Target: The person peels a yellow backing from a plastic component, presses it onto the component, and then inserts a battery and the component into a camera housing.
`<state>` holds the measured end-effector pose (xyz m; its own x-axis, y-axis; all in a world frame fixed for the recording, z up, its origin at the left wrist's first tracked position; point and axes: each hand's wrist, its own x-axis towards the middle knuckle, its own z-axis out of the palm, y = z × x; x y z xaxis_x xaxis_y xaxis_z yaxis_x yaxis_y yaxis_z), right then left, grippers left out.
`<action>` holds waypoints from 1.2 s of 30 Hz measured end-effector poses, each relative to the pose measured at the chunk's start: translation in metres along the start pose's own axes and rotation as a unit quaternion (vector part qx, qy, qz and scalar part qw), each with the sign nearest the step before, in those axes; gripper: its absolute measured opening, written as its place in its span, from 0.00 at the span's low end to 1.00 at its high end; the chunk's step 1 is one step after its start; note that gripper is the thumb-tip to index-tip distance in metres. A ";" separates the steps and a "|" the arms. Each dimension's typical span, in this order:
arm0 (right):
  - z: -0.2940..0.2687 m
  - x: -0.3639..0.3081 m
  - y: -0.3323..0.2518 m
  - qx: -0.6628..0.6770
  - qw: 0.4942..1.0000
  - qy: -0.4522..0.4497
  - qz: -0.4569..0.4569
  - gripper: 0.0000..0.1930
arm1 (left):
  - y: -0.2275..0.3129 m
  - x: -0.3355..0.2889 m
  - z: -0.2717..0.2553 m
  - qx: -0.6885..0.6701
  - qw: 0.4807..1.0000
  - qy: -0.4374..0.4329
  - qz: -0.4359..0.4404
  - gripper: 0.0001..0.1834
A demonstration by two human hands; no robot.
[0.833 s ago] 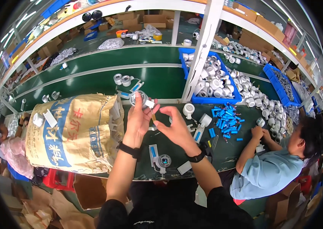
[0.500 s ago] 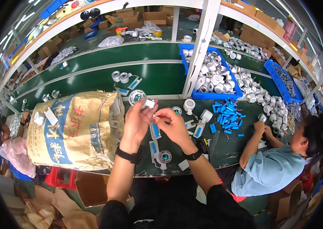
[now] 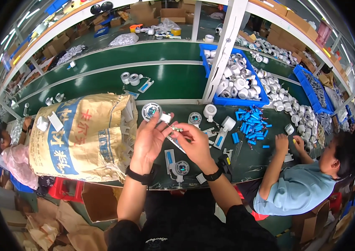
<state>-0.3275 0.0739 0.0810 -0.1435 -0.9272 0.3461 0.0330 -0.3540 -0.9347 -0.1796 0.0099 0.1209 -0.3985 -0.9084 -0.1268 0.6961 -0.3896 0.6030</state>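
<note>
My left hand [image 3: 148, 142] is palm up, with fingers curled round a round white housing [image 3: 150, 110] that has a dark electronic centre and a short white neck. In my right hand [image 3: 194, 144], thumb and fingers pinch a small greenish circuit board [image 3: 178, 129] close to that neck. A thin wire seems to run between board and housing. Below my hands, a white handle shell [image 3: 170, 160] with a blue cell lies beside another round white housing [image 3: 181, 168]. A white strip under my right fingers is partly hidden.
Blue cylindrical cells [image 3: 252, 125] are heaped to the right, near a white fan-like unit [image 3: 227, 124]. A blue crate [image 3: 241, 101] of white housings stands behind a white post [image 3: 223, 54]. A large paper sack [image 3: 89, 138] sits left. At right works a person in light blue [image 3: 299, 180].
The small board now shows between my right fingers, slightly further right. The strip with a blue cell below my hands is now more tilted and covered. The co-worker's hands have moved apart.
</note>
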 end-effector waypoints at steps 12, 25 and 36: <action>-0.011 -0.004 0.000 -0.294 0.944 -0.022 -0.149 0.13 | -0.011 0.009 -0.012 0.076 0.997 -0.020 0.005 0.16; -0.017 -0.005 0.008 -0.329 0.920 -0.062 -0.202 0.11 | -0.010 0.015 -0.015 0.167 0.985 -0.031 -0.015 0.23; -0.023 -0.009 0.012 -0.221 0.963 -0.070 -0.136 0.12 | 0.000 0.014 -0.011 0.191 0.977 -0.086 -0.038 0.27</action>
<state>-0.3488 0.0804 0.0648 0.0486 -0.8258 0.5619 -0.4167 -0.5280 -0.7400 -0.1790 -0.0046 0.1105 -0.5574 -0.8275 -0.0678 0.3999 -0.3391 0.8515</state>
